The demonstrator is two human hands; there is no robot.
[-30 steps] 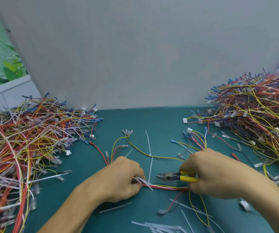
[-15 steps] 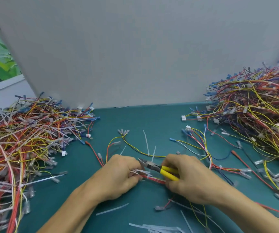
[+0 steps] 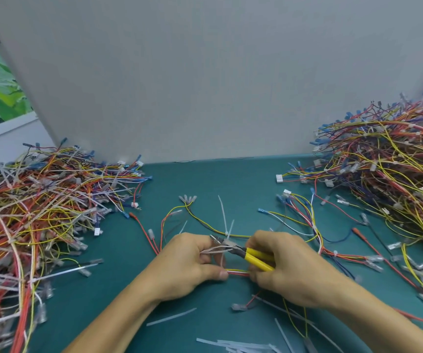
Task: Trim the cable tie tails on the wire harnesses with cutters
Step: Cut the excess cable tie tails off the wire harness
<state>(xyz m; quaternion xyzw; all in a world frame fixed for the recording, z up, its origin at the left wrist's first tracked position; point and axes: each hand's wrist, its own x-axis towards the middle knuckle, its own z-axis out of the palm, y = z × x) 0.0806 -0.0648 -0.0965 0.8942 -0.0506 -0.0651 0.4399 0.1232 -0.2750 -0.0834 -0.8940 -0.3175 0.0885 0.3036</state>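
Left hand (image 3: 187, 263) pinches the red-and-white wire harness (image 3: 238, 273) mid-mat, thumb on top, with a couple of pale cable tie tails (image 3: 213, 249) fanning out of the grip. Right hand (image 3: 289, 268) is wrapped round the yellow-handled cutters (image 3: 241, 252), nose right at those tails. The blades look nearly closed, hard to say though. Tangled harness piles (image 3: 39, 205) sit either side on the green mat (image 3: 218, 179), and trimmed offcuts (image 3: 171, 316) lie up front.

Left: left heap (image 3: 39, 212) of wires fills the side, up to the board.
Right: right heap (image 3: 383, 187), taller, fills that side.
Far middle: bare green mat (image 3: 231, 179) lies open between the heaps, ending at the grey board (image 3: 205, 85).
Near middle: loose wires (image 3: 316, 226) and cut strips (image 3: 171, 316) lie flat.
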